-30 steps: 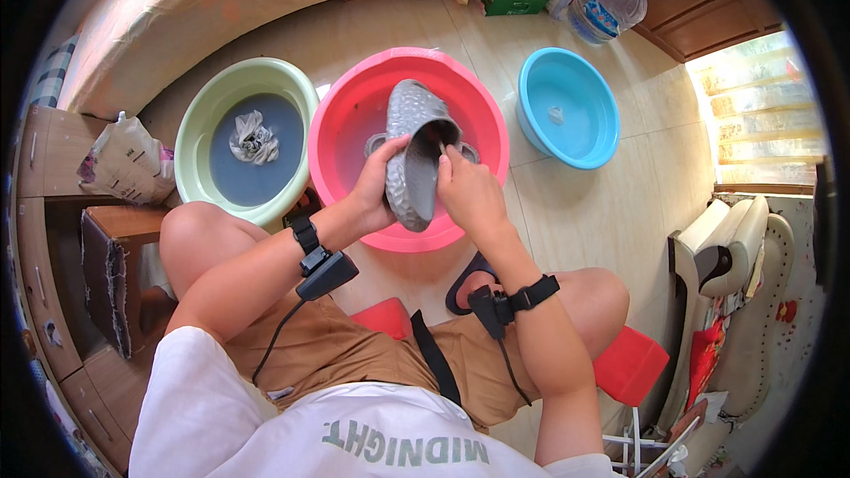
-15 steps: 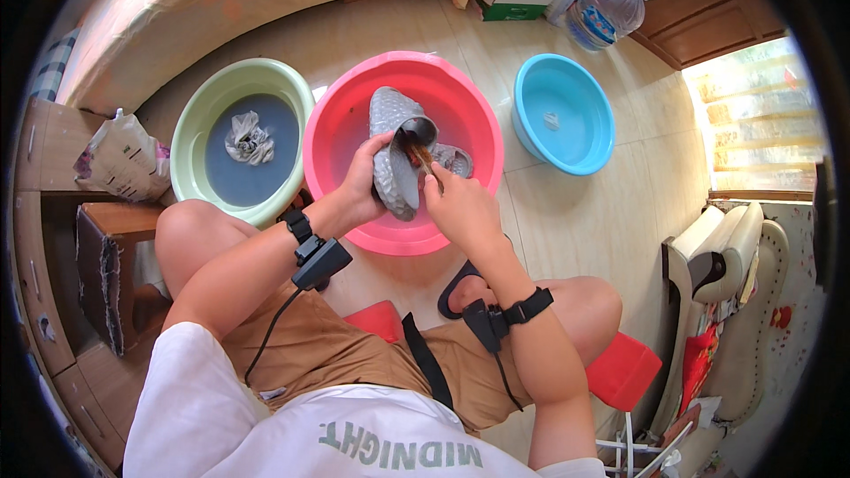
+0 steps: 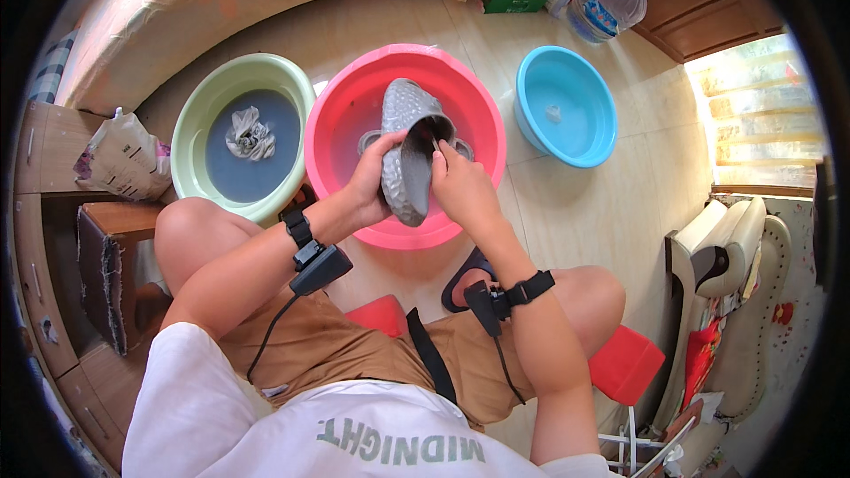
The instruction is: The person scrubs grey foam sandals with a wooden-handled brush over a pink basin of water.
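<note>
The floor carries three basins side by side: a green basin with a crumpled cloth lying in its water, a red basin straight ahead of my knees, and a blue basin well apart on my right. Over the red basin I hold a grey shoe, opening toward me. My left hand has its fingers wrapped tight around the shoe's side. My right hand pinches at the opening's rim, fingers closed on it.
</note>
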Demonstrator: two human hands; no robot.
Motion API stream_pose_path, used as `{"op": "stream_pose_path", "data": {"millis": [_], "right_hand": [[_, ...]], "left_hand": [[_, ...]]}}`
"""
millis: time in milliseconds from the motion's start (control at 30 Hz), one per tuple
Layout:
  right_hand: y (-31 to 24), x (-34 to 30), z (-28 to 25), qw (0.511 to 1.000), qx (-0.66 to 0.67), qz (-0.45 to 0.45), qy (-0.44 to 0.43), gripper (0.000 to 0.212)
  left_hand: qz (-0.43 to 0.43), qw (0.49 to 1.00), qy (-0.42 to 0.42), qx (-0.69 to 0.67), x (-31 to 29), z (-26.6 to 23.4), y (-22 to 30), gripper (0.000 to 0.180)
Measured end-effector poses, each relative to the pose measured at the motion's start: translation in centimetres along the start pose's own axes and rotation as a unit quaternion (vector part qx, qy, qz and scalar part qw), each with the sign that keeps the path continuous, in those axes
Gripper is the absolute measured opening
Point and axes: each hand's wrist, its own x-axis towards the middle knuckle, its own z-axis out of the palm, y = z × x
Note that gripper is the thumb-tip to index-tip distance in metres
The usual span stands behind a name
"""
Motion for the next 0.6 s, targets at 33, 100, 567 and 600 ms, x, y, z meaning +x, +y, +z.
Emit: {"op": "stream_pose_path", "data": {"millis": [33,100,567,600], "right_hand": [[-0.4,-0.2,-0.1,1.000,0.007,0.001,-0.009,0.043],[-1.9,-1.3,-0.9,0.999,0.022,0.003,-0.028,0.045],[-1.1,-0.5,-0.9,0.998,-0.052,0.019,0.035,0.043],[-1.7,-0.5,-1.2,0.997,-0.067,0.030,0.028,0.043]], "left_hand": [[0.006,1.000,-0.001,-0.013,0.2,-0.1,0.3,0.039],[0.016,1.000,-0.001,-0.006,0.2,-0.5,1.0,0.041],[0.019,0.999,-0.017,0.047,-0.2,0.7,0.0,0.047],[0.027,0.998,-0.011,0.049,-0.3,0.8,-0.1,0.047]]}}
